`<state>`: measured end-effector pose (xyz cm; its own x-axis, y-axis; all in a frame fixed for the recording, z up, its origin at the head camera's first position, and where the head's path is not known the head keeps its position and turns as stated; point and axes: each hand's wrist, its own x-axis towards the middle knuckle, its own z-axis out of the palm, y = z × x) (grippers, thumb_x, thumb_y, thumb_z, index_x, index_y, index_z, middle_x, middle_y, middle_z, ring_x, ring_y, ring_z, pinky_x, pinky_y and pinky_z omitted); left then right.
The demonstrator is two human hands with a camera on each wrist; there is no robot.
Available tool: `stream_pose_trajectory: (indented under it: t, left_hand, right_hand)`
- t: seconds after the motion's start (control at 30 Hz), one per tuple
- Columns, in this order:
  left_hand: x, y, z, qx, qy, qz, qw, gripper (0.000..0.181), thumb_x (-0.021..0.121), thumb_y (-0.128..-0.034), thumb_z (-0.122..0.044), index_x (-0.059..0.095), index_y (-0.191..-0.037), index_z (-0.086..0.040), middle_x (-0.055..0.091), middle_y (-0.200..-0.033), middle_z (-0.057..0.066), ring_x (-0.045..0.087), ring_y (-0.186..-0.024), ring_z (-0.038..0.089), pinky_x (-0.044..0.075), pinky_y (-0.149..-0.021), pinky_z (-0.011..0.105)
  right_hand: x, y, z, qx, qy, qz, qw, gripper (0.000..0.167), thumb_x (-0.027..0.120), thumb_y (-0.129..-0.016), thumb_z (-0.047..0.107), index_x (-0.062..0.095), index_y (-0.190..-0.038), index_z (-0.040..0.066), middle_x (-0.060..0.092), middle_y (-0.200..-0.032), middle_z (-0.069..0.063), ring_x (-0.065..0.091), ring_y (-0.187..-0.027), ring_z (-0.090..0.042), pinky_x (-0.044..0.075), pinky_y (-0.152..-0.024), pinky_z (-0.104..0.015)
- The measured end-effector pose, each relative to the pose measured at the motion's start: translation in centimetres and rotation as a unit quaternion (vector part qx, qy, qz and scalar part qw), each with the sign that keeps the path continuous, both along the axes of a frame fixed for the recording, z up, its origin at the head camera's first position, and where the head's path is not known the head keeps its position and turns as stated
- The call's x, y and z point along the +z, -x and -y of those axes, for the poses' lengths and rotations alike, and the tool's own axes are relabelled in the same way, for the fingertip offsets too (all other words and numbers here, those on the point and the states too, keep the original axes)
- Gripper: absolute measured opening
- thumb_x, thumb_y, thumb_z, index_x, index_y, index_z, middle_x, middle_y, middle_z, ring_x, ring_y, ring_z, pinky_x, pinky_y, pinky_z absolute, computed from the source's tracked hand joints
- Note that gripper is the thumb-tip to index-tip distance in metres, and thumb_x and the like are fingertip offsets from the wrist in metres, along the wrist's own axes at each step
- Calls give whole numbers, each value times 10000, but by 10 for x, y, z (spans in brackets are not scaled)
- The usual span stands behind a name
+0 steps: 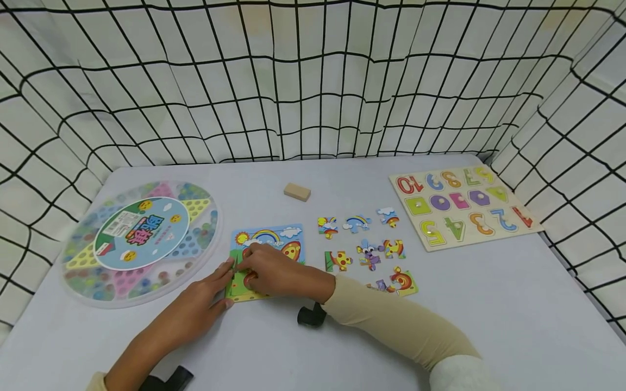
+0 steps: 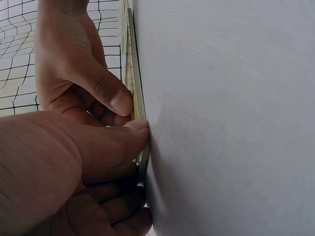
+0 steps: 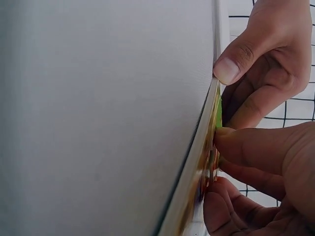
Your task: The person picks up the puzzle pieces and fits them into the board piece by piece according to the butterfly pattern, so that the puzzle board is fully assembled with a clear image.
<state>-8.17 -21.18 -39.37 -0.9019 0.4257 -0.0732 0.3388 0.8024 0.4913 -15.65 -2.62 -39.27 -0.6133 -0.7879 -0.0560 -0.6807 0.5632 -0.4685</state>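
Note:
The picture puzzle board (image 1: 286, 232) lies flat left of the table's middle. My left hand (image 1: 202, 304) holds its near left corner, thumb on the front edge and fingers along the left side; the left wrist view shows this left thumb close up against the board edge (image 2: 142, 105). Over the board's left part, my right hand (image 1: 274, 271) pinches a green piece (image 3: 219, 112) between thumb and fingers, low against the board. My right fingers hide much of that piece. Several loose picture pieces (image 1: 357, 222) lie in rows right of the board.
A round marble game board (image 1: 142, 233) lies at the left. At the right is a wooden number and shape board (image 1: 462, 203). A small wooden block (image 1: 296, 191) sits behind the puzzle. Black netting (image 1: 320, 81) surrounds the table's back and sides.

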Motion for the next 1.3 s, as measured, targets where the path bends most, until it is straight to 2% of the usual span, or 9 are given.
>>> stream_pose_trajectory:
  t: [0.3,0.43,0.53,0.6,0.67,0.83,1.07,1.3]
  left_hand:
    - [-1,0,1,1,14,49,10000,591,698,-895,-82,440,-1388,118,302,-1530,224,330,-1360,420,419,-979,540]
    - [-1,-1,1,-3,-1,56,10000,585,694,-899,-87,443,-1387,117,303,-1532,221,328,-1361,423,413,-986,542]
    - [-1,0,1,-5,4,62,10000,583,694,-900,-91,446,-1384,118,306,-1529,226,324,-1364,424,407,-991,543]
    - [-2,-1,1,2,23,68,10000,584,694,-900,-95,447,-1384,117,306,-1528,227,319,-1366,425,404,-993,545]
    - [-2,-1,1,0,25,55,10000,584,696,-898,-94,449,-1383,116,306,-1528,228,320,-1365,425,402,-994,548]
    - [-1,-2,1,2,36,21,10000,583,701,-893,-91,455,-1379,115,310,-1526,227,322,-1362,429,400,-994,553]
    - [0,0,0,13,60,-10,10000,592,701,-896,-99,449,-1391,102,299,-1535,215,310,-1371,423,391,-1003,557]
    - [0,-1,-1,52,85,9,10000,603,704,-892,-100,441,-1394,105,294,-1535,222,298,-1373,433,392,-1002,559]
  right_hand:
    - [-2,4,4,45,-52,38,10000,300,698,-884,84,718,-1182,106,602,-955,71,447,-889,-46,369,-685,-107]
    - [0,6,-1,-79,166,455,9988,263,682,-913,98,719,-1173,82,597,-956,60,471,-880,-42,399,-684,-109]
    - [1,7,-5,-60,405,539,9977,154,647,-923,63,739,-1046,81,573,-882,51,481,-843,-54,402,-652,-123]
    - [1,8,-8,2,475,445,9979,107,634,-920,49,721,-963,94,554,-836,52,478,-832,-58,393,-642,-130]
    - [3,7,-12,-6,540,416,9977,113,629,-925,49,721,-974,92,582,-881,49,492,-850,-55,402,-653,-128]
    - [10,9,-27,-161,725,525,9959,273,645,-936,78,696,-1204,58,659,-1112,15,551,-944,-36,443,-746,-111]
    - [19,15,-56,-347,1196,684,9899,239,651,-933,71,711,-1162,34,666,-1118,-20,564,-909,-64,480,-723,-159]
    - [24,15,-81,-506,1278,611,9886,234,633,-928,19,716,-1146,27,678,-1090,-42,576,-898,-101,495,-706,-193]
